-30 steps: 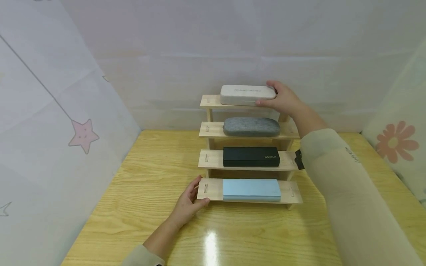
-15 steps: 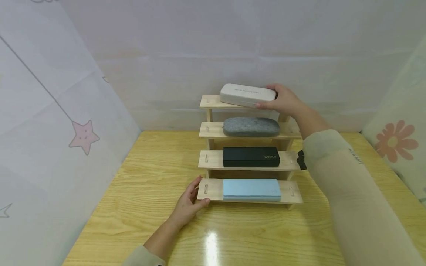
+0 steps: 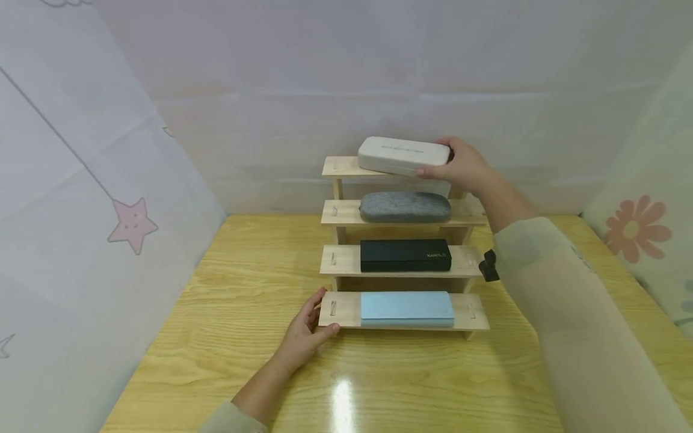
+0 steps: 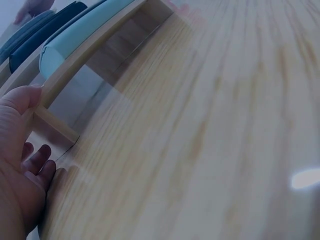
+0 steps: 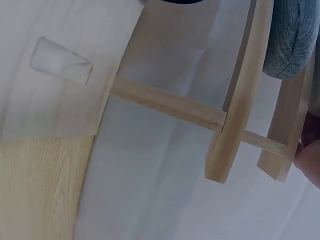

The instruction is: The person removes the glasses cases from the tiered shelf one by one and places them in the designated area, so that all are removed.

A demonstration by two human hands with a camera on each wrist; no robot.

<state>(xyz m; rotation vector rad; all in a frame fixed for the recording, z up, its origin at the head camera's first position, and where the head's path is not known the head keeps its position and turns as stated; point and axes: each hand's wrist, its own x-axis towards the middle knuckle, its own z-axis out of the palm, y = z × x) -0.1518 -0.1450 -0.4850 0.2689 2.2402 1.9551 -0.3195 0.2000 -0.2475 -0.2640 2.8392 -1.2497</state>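
Observation:
A four-tier wooden rack (image 3: 349, 310) stands on the table. On its top tier lies a white glasses case (image 3: 403, 153), its right end slanted towards the front. My right hand (image 3: 467, 167) holds that end between thumb and fingers; only part of this hand (image 5: 309, 155) shows in the right wrist view. My left hand (image 3: 303, 337) grips the left end of the lowest tier, thumb at the front edge (image 4: 22, 100). Down the other tiers lie a grey fabric glasses case (image 3: 405, 207), a black glasses case (image 3: 405, 255) and a light blue glasses case (image 3: 407, 307).
The yellow wood-grain table (image 3: 243, 270) extends on both sides of the rack. Pale cloth walls (image 3: 292, 120) enclose it at the back and sides, with a pink star (image 3: 133, 225) at left and a flower (image 3: 636, 230) at right.
The white glasses case lay straight along the top tier; its right end has swung towards the front in my right hand. My left hand keeps its grip on the rack.

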